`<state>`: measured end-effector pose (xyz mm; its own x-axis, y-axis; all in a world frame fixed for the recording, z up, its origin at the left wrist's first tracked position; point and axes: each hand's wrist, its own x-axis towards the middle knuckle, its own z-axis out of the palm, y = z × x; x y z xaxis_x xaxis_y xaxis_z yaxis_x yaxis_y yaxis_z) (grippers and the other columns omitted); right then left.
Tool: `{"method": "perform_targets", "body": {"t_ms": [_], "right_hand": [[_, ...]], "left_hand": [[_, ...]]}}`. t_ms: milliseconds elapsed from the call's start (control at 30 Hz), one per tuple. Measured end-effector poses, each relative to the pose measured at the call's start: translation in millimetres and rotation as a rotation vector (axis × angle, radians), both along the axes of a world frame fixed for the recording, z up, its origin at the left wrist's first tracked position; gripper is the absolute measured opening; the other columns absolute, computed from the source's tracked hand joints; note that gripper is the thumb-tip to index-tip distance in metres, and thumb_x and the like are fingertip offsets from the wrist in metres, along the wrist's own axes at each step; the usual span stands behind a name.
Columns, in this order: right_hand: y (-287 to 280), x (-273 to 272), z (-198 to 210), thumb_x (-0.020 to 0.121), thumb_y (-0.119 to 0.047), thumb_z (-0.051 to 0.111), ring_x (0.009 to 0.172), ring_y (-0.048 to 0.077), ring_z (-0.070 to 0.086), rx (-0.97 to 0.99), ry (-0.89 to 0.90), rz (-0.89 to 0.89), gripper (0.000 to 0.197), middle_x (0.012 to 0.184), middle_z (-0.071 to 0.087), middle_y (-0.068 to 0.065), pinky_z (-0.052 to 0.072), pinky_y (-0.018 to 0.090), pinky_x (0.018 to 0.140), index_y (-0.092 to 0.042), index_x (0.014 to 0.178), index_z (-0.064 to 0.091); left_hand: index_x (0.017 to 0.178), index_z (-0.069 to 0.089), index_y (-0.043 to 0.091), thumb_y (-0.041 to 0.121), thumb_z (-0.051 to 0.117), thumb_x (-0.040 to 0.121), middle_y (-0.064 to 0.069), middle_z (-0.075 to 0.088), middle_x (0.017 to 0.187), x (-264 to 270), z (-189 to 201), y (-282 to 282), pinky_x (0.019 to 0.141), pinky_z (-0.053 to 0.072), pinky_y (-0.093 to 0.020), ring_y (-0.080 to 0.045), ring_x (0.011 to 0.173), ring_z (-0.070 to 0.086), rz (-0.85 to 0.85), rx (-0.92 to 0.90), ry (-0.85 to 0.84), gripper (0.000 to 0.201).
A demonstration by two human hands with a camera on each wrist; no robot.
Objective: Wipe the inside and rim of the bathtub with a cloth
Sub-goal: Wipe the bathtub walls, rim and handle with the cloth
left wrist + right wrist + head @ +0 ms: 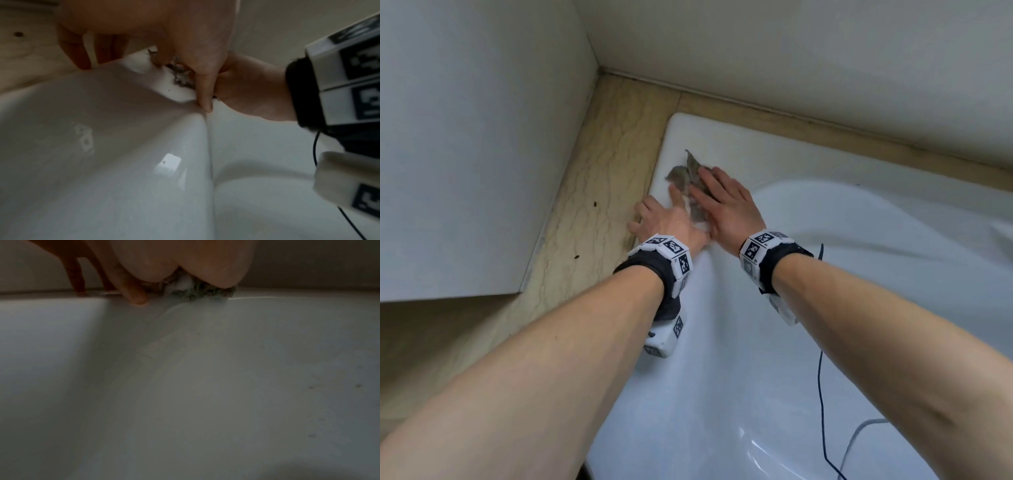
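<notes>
A crumpled grey-brown cloth [690, 178] lies on the white bathtub's flat corner rim [726, 144] in the head view. My right hand [722, 202] lies flat on the cloth with straight fingers and presses it down. My left hand [667, 219] rests beside it, fingers spread on the rim's left edge, its forefinger on the cloth's near side. In the left wrist view the cloth [180, 74] peeks out between both hands. In the right wrist view the cloth [197, 290] is squashed under my palm at the rim's edge.
A beige marble-patterned ledge [592, 192] borders the tub [842, 274] on the left and back, with small dark specks on it. White walls [791, 51] close the corner. A thin black cable [822, 377] hangs from my right wrist over the basin.
</notes>
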<state>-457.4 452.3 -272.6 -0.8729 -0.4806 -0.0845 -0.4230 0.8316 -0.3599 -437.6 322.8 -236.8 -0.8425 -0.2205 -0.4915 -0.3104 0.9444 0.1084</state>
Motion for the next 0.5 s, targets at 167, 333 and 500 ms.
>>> {"method": "perform_targets", "body": {"t_ms": [167,333,500], "right_hand": [[18.6,-21.0,-1.2,0.092,-0.014,0.044,0.147,0.032,0.023,-0.010,0.047,-0.119,0.052,0.158,0.030,0.008,0.022,0.047,0.114,-0.018,0.144,0.047],[54.1,-34.5,0.6,0.097,-0.014,0.043,0.150,0.028,0.012,0.054,0.011,-0.280,0.054,0.162,0.018,0.003,0.016,0.044,0.118,-0.022,0.150,0.036],[106.7,-28.4,3.7,0.099,-0.013,0.040,0.151,0.027,0.004,0.145,-0.006,-0.358,0.058,0.164,0.007,0.002,0.011,0.042,0.120,-0.023,0.154,0.023]], "left_hand": [[0.154,0.005,0.027,0.080,0.062,0.058,-0.027,0.018,0.149,-3.9,-1.0,7.0,0.103,0.025,-0.054,-0.039,0.138,0.018,0.015,-0.025,-0.046,0.123],[0.154,0.005,0.029,0.077,0.059,0.063,-0.026,0.005,0.156,-8.5,3.1,20.4,0.106,0.022,-0.055,-0.039,0.143,0.009,0.036,-0.065,-0.056,0.116],[0.152,0.012,0.034,0.053,0.057,0.084,-0.019,-0.010,0.159,-0.8,1.4,47.0,0.106,0.022,-0.057,-0.037,0.145,-0.001,-0.186,-0.095,0.074,0.084]]}}
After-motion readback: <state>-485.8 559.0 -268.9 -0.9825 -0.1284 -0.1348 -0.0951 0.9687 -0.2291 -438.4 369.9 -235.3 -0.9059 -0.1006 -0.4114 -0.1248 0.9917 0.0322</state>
